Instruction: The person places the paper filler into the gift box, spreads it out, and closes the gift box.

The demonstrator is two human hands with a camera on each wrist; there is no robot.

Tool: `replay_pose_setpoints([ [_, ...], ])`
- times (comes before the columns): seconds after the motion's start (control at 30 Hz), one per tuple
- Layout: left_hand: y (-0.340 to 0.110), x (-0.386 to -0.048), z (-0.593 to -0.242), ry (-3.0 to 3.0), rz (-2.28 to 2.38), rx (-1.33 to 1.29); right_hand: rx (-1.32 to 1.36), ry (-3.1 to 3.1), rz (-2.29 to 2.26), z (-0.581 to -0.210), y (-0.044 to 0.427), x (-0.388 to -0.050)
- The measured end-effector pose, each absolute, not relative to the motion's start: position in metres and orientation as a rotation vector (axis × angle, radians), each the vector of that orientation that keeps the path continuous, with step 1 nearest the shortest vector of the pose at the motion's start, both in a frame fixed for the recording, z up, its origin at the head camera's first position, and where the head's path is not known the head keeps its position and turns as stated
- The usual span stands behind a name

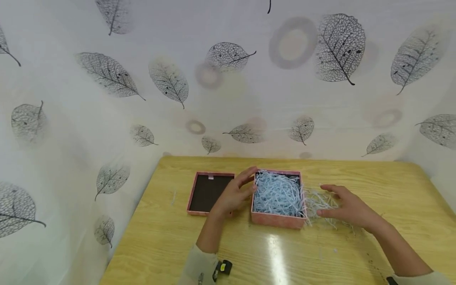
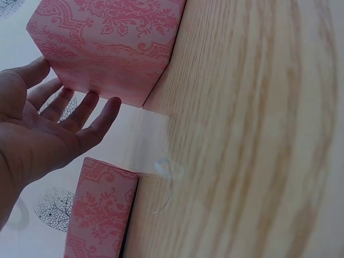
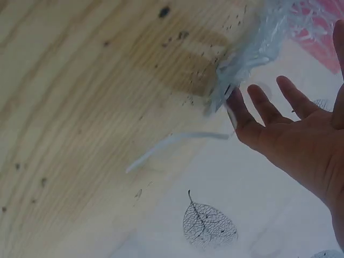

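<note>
A pink patterned box (image 1: 278,220) stands on the table, filled with pale blue shredded paper (image 1: 278,194). My left hand (image 1: 233,196) rests against its left side, and in the left wrist view the fingers (image 2: 80,110) touch the box wall (image 2: 107,54) without curling round it. Right of the box lies a loose heap of shredded paper (image 1: 317,204). My right hand (image 1: 350,209) is beside that heap, thumb and fingers spread apart. In the right wrist view a fingertip touches or nearly touches the shreds (image 3: 250,59); nothing is gripped.
A shallow pink lid (image 1: 210,194) with a dark inside lies left of the box, partly behind my left forearm. Stray paper strips (image 1: 173,197) are on the wooden table (image 1: 171,245). A leaf-patterned covering (image 1: 249,91) rises behind and at the left.
</note>
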State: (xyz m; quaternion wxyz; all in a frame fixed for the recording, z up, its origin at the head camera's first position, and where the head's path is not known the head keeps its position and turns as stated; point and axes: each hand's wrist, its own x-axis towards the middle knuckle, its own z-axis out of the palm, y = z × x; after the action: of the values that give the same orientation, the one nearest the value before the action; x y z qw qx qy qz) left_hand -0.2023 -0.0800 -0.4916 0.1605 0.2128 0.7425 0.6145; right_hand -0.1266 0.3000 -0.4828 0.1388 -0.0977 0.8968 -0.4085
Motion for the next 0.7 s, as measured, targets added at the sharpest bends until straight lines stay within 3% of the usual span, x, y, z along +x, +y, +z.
replay_pose_setpoints([
  [0.27,-0.081,-0.203,-0.494,2.075,1.793,0.584,-0.505,2.819,-1.001,-0.499,0.270,-0.132],
  [0.7,-0.081,-0.203,-0.493,2.065,1.798,0.590,-0.376,2.874,-0.994,-0.501,0.265,-0.129],
])
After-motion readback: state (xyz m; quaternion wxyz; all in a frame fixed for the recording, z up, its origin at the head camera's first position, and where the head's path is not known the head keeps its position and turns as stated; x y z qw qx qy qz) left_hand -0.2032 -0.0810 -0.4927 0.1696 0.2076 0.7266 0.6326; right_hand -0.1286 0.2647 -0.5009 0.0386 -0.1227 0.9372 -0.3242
